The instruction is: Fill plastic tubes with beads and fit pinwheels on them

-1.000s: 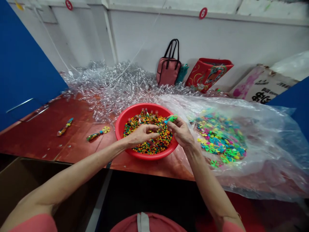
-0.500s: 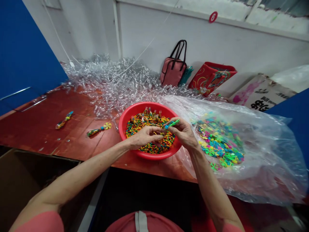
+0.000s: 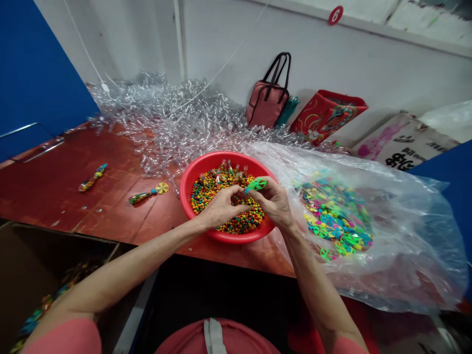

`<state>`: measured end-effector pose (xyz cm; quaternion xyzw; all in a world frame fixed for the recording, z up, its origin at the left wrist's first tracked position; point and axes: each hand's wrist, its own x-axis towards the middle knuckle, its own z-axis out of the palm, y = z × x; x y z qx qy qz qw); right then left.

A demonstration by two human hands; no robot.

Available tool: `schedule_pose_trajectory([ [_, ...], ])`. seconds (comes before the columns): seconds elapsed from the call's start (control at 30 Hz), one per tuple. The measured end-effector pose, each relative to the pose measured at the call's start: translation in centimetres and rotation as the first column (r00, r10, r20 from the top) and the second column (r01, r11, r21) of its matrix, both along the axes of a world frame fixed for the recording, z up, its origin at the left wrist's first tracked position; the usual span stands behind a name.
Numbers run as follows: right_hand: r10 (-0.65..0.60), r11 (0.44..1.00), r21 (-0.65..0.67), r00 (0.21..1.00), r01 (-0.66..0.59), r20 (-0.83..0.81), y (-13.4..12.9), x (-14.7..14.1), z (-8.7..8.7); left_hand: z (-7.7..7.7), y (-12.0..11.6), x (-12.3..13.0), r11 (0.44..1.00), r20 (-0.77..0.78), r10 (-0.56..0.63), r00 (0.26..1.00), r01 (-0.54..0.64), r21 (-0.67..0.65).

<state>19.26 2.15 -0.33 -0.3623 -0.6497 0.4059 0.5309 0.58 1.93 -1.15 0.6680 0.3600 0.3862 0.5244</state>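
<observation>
A red basin (image 3: pixel 186 206) full of small multicoloured balls (image 3: pixel 236 224) lies under both hands. Several clear bottles (image 3: pixel 230 166) stand in the balls at its far side. My right hand (image 3: pixel 275 202) pinches a green pinwheel top (image 3: pixel 257 184) with a blue base, its wheel facing up. My left hand (image 3: pixel 223 205) is close by, thumb and fingers curled toward the blue base. Whatever lies between the left fingertips is hidden. On the table to the left lie two ball-filled bottles, one with a yellow pinwheel (image 3: pixel 162 188), the other with a blue-tipped top (image 3: pixel 100 170).
Clear empty bottles (image 3: pixel 177 115) are heaped along the back wall. At right, a plastic bag (image 3: pixel 401 246) holds loose pinwheel tops (image 3: pixel 332 221). A pink handbag (image 3: pixel 267 104) and a red bag (image 3: pixel 320 115) stand behind. An open cardboard box (image 3: pixel 33 250) sits lower left.
The green pinwheel has turned from edge-on to nearly flat toward me. Both hands have shifted slightly left, and more of the box's colourful contents shows at lower left.
</observation>
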Motion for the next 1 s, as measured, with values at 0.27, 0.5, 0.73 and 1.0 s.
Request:
schedule_pose_trajectory([
  [0.27, 0.109, 0.988, -0.111, 0.994, -0.108, 0.002, 0.4, 1.4, -0.2, 0.8, -0.2, -1.9, 0.857, 0.262, -0.243, 0.934, 0.333, -0.393],
  [0.5, 0.066, 0.991, -0.115, 0.998, -0.067, -0.008, -0.4, 2.3, 0.0, 0.8, -0.6, -1.4, 0.888, 0.277, -0.215, 0.936, 0.305, -0.343],
  [0.73, 0.026, 0.999, -0.043, 0.999, -0.027, -0.033, -0.6, 2.2, 0.5, 1.1, -0.7, -0.3, 0.916, 0.293, -0.149, 0.944, 0.244, -0.318],
  [1.0, 0.04, 0.993, -0.105, 0.996, -0.048, -0.082, 0.0, 3.2, -0.3, 1.8, -0.9, -1.0, 0.726, 0.487, -0.267, 0.831, 0.506, -0.466],
])
